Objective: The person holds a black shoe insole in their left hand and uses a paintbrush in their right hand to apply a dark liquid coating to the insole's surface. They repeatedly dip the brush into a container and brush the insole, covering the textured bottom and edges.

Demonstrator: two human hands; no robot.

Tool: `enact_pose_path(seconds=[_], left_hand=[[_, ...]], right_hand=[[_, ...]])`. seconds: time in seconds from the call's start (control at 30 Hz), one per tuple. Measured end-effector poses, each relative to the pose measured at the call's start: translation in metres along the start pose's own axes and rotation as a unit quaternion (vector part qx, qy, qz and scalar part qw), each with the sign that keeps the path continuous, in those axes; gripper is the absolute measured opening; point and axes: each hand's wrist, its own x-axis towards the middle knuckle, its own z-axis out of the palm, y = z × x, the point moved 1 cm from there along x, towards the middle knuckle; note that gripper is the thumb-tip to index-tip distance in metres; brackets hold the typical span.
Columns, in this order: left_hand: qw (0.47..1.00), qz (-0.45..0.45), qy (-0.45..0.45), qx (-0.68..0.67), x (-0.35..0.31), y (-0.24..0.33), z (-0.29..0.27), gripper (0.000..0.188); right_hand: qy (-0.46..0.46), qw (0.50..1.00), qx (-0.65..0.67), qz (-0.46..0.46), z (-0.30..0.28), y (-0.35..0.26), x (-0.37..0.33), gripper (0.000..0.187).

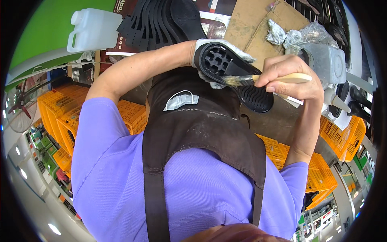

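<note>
A black shoe sole (257, 95) is tilted in front of my apron, its honeycomb heel cavity facing up. My left hand (201, 45), in a whitish glove, is closed round the heel end from beneath; most of its fingers are hidden behind the sole. Bare and closed, my right hand (287, 77) grips a paintbrush (290, 78) by its pale wooden handle. The brush's bristles touch the sole near the lower edge of the heel cavity. Close to my right hand stands a translucent plastic container (334, 64) with an opening on its side.
Black soles (151, 28) lie overlapped at the back, beside a white jug (98, 30). Cardboard (244, 24) and crumpled clear plastic (278, 33) cover the bench to the right. Orange crates (131, 117) stand on both sides of me. A fan (22, 105) is at far left.
</note>
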Motion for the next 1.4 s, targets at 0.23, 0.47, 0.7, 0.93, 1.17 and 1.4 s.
enact_pose_path(seconds=[0.23, 0.47, 0.7, 0.93, 1.17, 1.4], left_hand=[[0.98, 0.178, -0.015, 0.088, -0.008, 0.008, 0.023, 0.051], [0.718, 0.577, 0.206, 0.331, -0.002, 0.004, 0.033, 0.074], [0.671, 0.58, 0.258, 0.383, 0.0, 0.003, 0.054, 0.062], [0.558, 0.552, 0.297, 0.544, -0.004, 0.007, 0.069, 0.063], [0.701, 0.587, 0.153, 0.376, 0.006, 0.0, 0.057, 0.06], [0.787, 0.519, 0.058, 0.33, 0.036, -0.023, 0.023, 0.039]], right_hand=[[0.284, 0.958, -0.001, -0.045, 0.002, -0.012, -0.051, 0.025], [0.576, 0.792, 0.007, -0.202, 0.057, 0.0, -0.032, 0.049], [0.589, 0.743, -0.239, -0.209, 0.076, -0.012, -0.013, 0.038], [0.595, 0.751, -0.216, -0.188, 0.079, -0.012, 0.005, 0.028], [0.568, 0.777, -0.169, -0.213, 0.088, -0.015, 0.028, 0.014], [0.541, 0.798, -0.151, -0.216, 0.088, -0.018, 0.042, 0.013]])
